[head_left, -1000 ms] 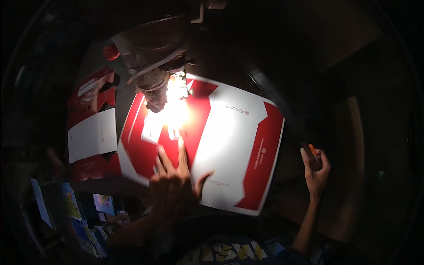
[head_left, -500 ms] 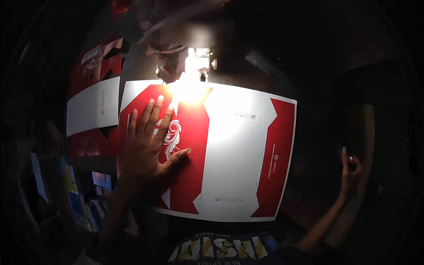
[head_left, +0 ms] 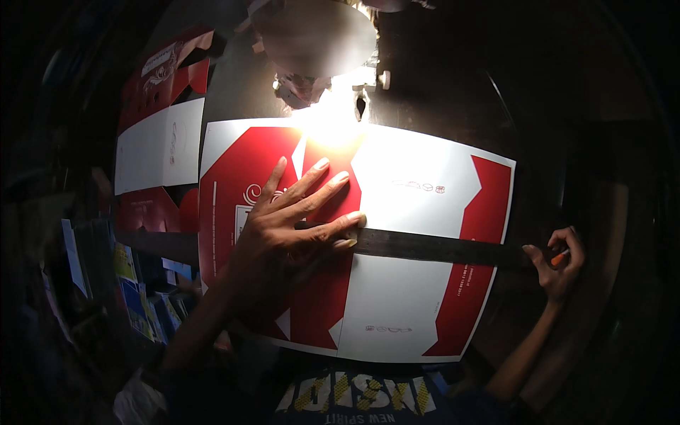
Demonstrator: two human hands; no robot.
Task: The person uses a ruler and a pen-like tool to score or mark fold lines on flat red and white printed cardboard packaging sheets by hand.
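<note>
A large red-and-white printed card sheet (head_left: 404,159) lies flat, with pale ornament on its red panel. My left hand (head_left: 283,223) rests on that panel, fingers spread. Its index finger and thumb touch the left part of a dark flat ruler (head_left: 439,246), which crosses the sheet toward the right. Beyond the sheet's right edge, my right hand (head_left: 559,268) is closed round a small thing with an orange end (head_left: 559,257); the rest of it is hidden by the fingers. The right thumb is near the ruler's right end.
A bright lamp with a round pale shade (head_left: 319,39) glares over the sheet's far edge. At left lies a second red-and-white cut-out carton (head_left: 159,142). Several blue and yellow printed packs (head_left: 145,304) stand below it. The right side is very dark.
The dark ruler has come onto the sheet. My left hand has shifted right, its fingers now pointing more to the right. The view has shifted, and the right hand is better lit.
</note>
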